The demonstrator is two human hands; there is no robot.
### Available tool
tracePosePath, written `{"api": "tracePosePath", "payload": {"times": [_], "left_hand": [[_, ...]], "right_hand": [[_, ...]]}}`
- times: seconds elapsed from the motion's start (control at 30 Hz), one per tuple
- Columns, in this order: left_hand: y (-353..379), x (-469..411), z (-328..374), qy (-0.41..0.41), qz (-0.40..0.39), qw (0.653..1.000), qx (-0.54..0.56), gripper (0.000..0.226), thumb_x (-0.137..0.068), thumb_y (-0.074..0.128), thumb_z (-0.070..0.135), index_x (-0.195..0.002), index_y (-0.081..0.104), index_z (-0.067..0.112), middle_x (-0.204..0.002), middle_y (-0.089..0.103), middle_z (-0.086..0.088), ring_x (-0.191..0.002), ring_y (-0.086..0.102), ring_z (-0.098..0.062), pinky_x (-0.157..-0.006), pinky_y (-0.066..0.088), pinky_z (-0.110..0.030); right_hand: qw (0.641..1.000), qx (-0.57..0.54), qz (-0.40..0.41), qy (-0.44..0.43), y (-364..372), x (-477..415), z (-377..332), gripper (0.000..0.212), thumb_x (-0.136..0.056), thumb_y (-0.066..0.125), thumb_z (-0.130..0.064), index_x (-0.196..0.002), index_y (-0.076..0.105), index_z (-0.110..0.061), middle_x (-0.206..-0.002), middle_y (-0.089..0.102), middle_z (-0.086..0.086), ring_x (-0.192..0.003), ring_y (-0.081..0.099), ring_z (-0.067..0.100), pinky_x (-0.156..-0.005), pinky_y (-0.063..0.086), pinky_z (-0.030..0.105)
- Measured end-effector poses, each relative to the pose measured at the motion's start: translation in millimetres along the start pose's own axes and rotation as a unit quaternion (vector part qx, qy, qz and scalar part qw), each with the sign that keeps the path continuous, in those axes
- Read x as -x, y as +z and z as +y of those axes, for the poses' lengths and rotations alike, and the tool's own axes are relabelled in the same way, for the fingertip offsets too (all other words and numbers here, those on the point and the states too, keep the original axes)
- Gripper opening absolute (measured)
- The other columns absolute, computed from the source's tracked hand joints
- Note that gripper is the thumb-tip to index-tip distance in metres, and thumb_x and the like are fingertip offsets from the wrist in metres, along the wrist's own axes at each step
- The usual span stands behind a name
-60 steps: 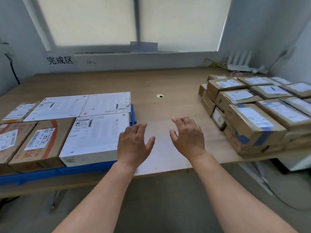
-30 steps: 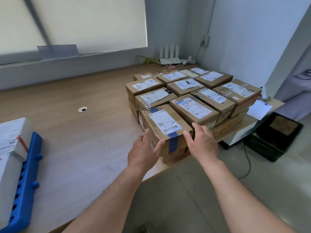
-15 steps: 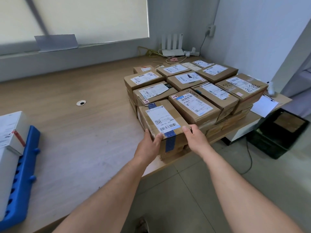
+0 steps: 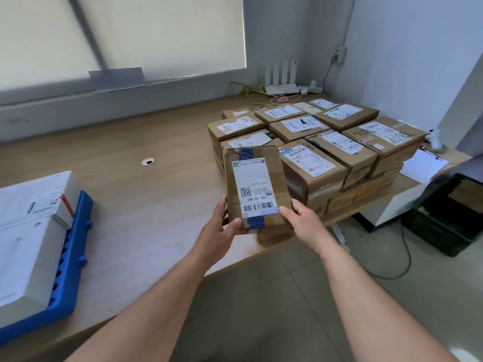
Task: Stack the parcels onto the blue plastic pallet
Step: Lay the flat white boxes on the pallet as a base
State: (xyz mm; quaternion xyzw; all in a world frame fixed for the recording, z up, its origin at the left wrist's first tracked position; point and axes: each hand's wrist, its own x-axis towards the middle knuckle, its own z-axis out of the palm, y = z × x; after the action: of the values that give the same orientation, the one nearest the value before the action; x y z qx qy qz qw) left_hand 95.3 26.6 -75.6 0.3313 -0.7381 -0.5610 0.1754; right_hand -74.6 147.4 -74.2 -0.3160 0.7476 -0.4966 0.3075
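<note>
Half a second ago the front cardboard parcel point(image 4: 257, 189) lay flat on the stack of parcels point(image 4: 339, 142) at the right of the frame. Now it is tilted up at centre frame, label toward the camera. The left hand point(image 4: 219, 231) grips its lower left corner and the right hand point(image 4: 303, 223) its lower right. It seems ready to carry to the blue plastic pallet point(image 4: 70, 246) at lower left, well apart across the surface point(image 4: 146, 205).

Front box point(image 4: 257, 186) has come up off the stack point(image 4: 339, 152). It lay flat on the near corner half a second ago and is now tipped up, label point(image 4: 251, 176) toward the camera. Left hand point(image 4: 219, 231) and right hand point(image 4: 303, 223) were open over the table point(image 4: 146, 199) (2 s back) and now grip its lower corners.
</note>
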Motion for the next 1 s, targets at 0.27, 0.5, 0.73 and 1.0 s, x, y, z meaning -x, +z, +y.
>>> {"api": "tracePosePath", "payload": {"times": [0.27, 0.5, 0.73, 1.0], "left_hand": [[-43.3, 40.3, -6.5, 0.083, 0.038, 0.996, 0.015, 0.069, -0.089, 0.05, 0.026, -0.15, 0.017, 0.035, -0.139, 0.051, 0.005, -0.13, 0.046, -0.019, -0.108, 0.039, -0.048], [-118.8, 82.7, -9.8, 0.105, 0.064, 0.992, -0.03, 0.065, -0.098, 0.048, 0.022, -0.149, 0.012, 0.04, -0.142, 0.046, 0.01, -0.13, 0.044, -0.011, -0.107, 0.04, -0.046], [-211.5, 141.1, -35.0, 0.11, 0.121, 0.984, -0.077, 0.063, -0.096, 0.052, 0.021, -0.148, 0.018, 0.034, -0.131, 0.05, 0.017, -0.115, 0.05, 0.01, -0.088, 0.05, -0.015], [-330.2, 224.3, -72.5, 0.092, 0.267, 0.953, -0.108, 0.062, -0.092, 0.056, 0.033, -0.147, 0.027, 0.029, -0.136, 0.044, 0.009, -0.121, 0.047, -0.006, -0.096, 0.044, -0.024]], "right_hand": [[0.991, -0.098, -0.053, -0.067, 26.5, 14.8, -19.5, 0.052, -0.07, 0.07, -0.055, -0.116, 0.045, -0.061, -0.136, 0.053, 0.0, -0.132, 0.044, 0.019, -0.108, 0.039, 0.049], [0.979, -0.097, -0.112, -0.14, 91.0, 30.4, -56.0, 0.068, -0.069, 0.072, -0.039, -0.123, 0.036, -0.061, -0.125, 0.063, -0.007, -0.113, 0.06, 0.005, -0.091, 0.051, 0.026], [0.971, -0.083, -0.132, -0.18, 190.9, 61.4, -94.1, 0.063, -0.085, 0.072, -0.025, -0.125, 0.035, -0.056, -0.113, 0.068, -0.009, -0.105, 0.064, 0.007, -0.081, 0.055, 0.02], [0.958, -0.106, -0.19, -0.189, 308.3, 108.1, -142.1, 0.073, -0.079, 0.067, -0.028, -0.142, 0.031, -0.041, -0.11, 0.071, -0.008, -0.102, 0.067, 0.01, -0.074, 0.054, 0.019]]}}
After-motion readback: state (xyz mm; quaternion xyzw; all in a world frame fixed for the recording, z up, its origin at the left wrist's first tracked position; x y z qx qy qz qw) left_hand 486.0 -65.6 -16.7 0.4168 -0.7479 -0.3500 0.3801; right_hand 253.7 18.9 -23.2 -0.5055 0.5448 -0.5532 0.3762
